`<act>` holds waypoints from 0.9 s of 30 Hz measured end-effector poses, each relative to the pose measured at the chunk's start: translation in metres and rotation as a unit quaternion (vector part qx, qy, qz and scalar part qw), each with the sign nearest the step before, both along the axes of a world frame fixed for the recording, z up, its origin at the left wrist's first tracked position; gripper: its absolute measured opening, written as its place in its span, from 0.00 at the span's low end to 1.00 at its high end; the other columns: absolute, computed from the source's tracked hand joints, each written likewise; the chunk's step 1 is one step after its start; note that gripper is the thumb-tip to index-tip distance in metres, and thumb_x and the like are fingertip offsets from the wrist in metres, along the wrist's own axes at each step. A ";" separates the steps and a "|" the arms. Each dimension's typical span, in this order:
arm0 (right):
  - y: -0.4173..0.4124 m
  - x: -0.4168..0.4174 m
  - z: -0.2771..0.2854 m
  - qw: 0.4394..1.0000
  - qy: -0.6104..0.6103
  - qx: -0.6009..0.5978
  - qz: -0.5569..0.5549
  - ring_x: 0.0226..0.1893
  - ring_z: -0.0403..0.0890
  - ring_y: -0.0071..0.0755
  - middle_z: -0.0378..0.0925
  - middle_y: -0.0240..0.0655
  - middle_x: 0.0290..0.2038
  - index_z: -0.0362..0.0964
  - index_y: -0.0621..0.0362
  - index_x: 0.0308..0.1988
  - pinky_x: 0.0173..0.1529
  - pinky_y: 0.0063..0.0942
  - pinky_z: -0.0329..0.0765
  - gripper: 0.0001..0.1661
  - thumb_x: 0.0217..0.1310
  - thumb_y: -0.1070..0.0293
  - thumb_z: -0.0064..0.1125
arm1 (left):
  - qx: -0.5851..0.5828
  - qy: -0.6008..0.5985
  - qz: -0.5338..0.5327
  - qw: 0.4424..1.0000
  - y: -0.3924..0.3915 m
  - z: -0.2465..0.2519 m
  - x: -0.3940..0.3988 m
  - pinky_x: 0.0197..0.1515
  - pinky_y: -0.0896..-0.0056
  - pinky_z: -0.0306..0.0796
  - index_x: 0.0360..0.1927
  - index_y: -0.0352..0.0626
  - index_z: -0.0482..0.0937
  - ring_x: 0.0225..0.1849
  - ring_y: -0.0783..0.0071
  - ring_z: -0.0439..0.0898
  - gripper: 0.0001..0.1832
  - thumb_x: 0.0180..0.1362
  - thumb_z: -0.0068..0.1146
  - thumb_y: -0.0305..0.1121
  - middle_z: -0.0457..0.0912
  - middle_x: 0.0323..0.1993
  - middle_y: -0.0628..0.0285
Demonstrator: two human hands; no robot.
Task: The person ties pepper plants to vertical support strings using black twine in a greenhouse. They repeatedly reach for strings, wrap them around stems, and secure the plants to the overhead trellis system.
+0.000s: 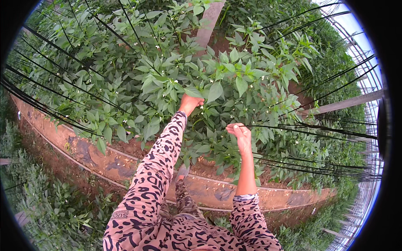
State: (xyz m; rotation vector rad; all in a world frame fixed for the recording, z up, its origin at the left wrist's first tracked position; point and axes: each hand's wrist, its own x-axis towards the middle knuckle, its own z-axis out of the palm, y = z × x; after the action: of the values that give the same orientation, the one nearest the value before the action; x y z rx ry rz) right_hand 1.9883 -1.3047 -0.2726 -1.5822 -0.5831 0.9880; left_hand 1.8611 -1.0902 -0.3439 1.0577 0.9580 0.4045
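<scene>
My left hand (190, 104) reaches in among pepper plants (176, 72) with small white flowers. Its fingers are curled and partly covered by a broad green leaf (193, 92), so what lies between them cannot be seen. Lower and to the right, my right hand (241, 133) is raised in front of the foliage, thumb against bent fingers. A thin black cord (270, 126) runs from the right side to these fingers and appears pinched there. Both forearms wear patterned sleeves.
More black cords (103, 25) stretch across the plants on both sides. A post (209, 23) stands among the plants ahead; another slanted post (348, 103) is at the right. Underfoot lies a brown walkway strip (213, 191) with pale edges. Further plants (62, 207) grow behind.
</scene>
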 end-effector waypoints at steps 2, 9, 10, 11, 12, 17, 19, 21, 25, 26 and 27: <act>0.000 -0.014 0.004 0.993 -0.037 -0.011 0.110 0.39 0.78 0.33 0.76 0.39 0.36 0.73 0.68 0.36 0.48 0.29 0.73 0.14 0.61 0.66 0.48 | -0.024 0.023 -0.052 0.998 0.005 0.004 0.009 0.32 0.82 0.69 0.39 0.35 0.75 0.29 0.78 0.78 0.11 0.55 0.53 0.31 0.80 0.31 0.62; 0.024 -0.053 0.032 0.957 -0.216 0.008 0.194 0.37 0.74 0.38 0.74 0.40 0.36 0.71 0.64 0.37 0.45 0.27 0.70 0.07 0.57 0.73 0.50 | -0.105 -0.164 -0.201 0.960 -0.038 -0.014 0.050 0.39 0.77 0.71 0.40 0.35 0.75 0.37 0.73 0.78 0.11 0.55 0.51 0.29 0.80 0.33 0.60; 0.030 -0.049 0.028 0.947 -0.263 0.038 0.183 0.39 0.74 0.37 0.74 0.40 0.36 0.71 0.64 0.37 0.46 0.27 0.70 0.08 0.58 0.73 0.49 | -0.027 -0.136 -0.267 0.954 -0.044 -0.026 0.058 0.39 0.76 0.71 0.39 0.35 0.76 0.37 0.73 0.78 0.11 0.54 0.50 0.28 0.80 0.33 0.60; 0.036 -0.042 0.027 0.951 -0.253 0.042 0.173 0.41 0.75 0.36 0.74 0.40 0.35 0.71 0.65 0.37 0.48 0.28 0.69 0.08 0.59 0.74 0.48 | 0.049 -0.103 -0.331 0.937 -0.047 -0.037 0.062 0.40 0.75 0.71 0.38 0.36 0.77 0.37 0.72 0.79 0.10 0.53 0.49 0.26 0.81 0.33 0.61; 0.031 -0.032 0.016 0.973 -0.204 0.016 0.104 0.40 0.76 0.31 0.75 0.38 0.35 0.71 0.66 0.37 0.46 0.26 0.71 0.08 0.60 0.74 0.47 | 0.124 -0.019 -0.389 0.913 -0.052 -0.029 0.064 0.40 0.74 0.71 0.38 0.36 0.78 0.37 0.72 0.79 0.11 0.53 0.48 0.26 0.81 0.32 0.60; 0.027 0.005 0.006 0.963 -0.254 -0.092 0.007 0.33 0.74 0.26 0.75 0.37 0.31 0.73 0.65 0.35 0.41 0.22 0.70 0.10 0.60 0.72 0.47 | 0.387 0.047 -0.331 0.859 -0.073 -0.004 0.030 0.37 0.61 0.69 0.28 0.42 0.79 0.34 0.58 0.76 0.13 0.40 0.44 0.19 0.78 0.27 0.57; 0.023 0.017 -0.010 0.952 -0.293 -0.085 -0.017 0.33 0.74 0.27 0.76 0.36 0.31 0.74 0.65 0.34 0.41 0.23 0.69 0.10 0.59 0.71 0.48 | 0.486 0.061 -0.250 0.835 -0.085 0.005 0.015 0.38 0.57 0.64 0.23 0.45 0.76 0.35 0.55 0.70 0.08 0.37 0.49 0.21 0.71 0.26 0.57; 0.024 0.017 -0.008 0.965 -0.242 -0.092 -0.044 0.30 0.74 0.26 0.77 0.34 0.31 0.74 0.64 0.36 0.38 0.22 0.70 0.11 0.59 0.70 0.48 | 0.485 0.050 -0.177 0.855 -0.095 0.009 0.009 0.38 0.57 0.64 0.22 0.43 0.74 0.34 0.54 0.69 0.05 0.39 0.50 0.22 0.70 0.27 0.56; 0.024 0.012 -0.007 0.981 -0.165 -0.074 -0.070 0.27 0.74 0.19 0.77 0.32 0.31 0.73 0.63 0.36 0.31 0.19 0.69 0.11 0.60 0.68 0.47 | 0.479 0.036 -0.088 0.873 -0.099 -0.009 0.009 0.36 0.59 0.66 0.28 0.40 0.73 0.31 0.55 0.73 0.05 0.45 0.51 0.24 0.73 0.24 0.55; 0.023 0.011 -0.010 0.984 -0.147 -0.064 -0.076 0.26 0.74 0.19 0.77 0.33 0.31 0.73 0.63 0.37 0.31 0.19 0.70 0.12 0.60 0.67 0.48 | 0.413 0.015 -0.047 0.909 -0.100 -0.015 0.010 0.35 0.61 0.67 0.29 0.40 0.73 0.30 0.57 0.74 0.05 0.46 0.52 0.25 0.75 0.25 0.55; 0.021 0.011 -0.010 0.987 -0.131 -0.055 -0.080 0.26 0.75 0.19 0.77 0.33 0.31 0.73 0.63 0.37 0.30 0.19 0.70 0.12 0.61 0.67 0.48 | 0.344 -0.007 -0.004 0.939 -0.101 -0.024 0.013 0.35 0.63 0.67 0.30 0.40 0.74 0.30 0.60 0.75 0.05 0.47 0.53 0.26 0.76 0.25 0.56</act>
State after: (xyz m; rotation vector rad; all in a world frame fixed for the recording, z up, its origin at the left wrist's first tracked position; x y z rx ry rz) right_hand 1.9991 -1.2838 -0.2821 -1.8440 -0.5779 0.7078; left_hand 1.8738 -1.1907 -0.3677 1.6854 0.8085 0.7711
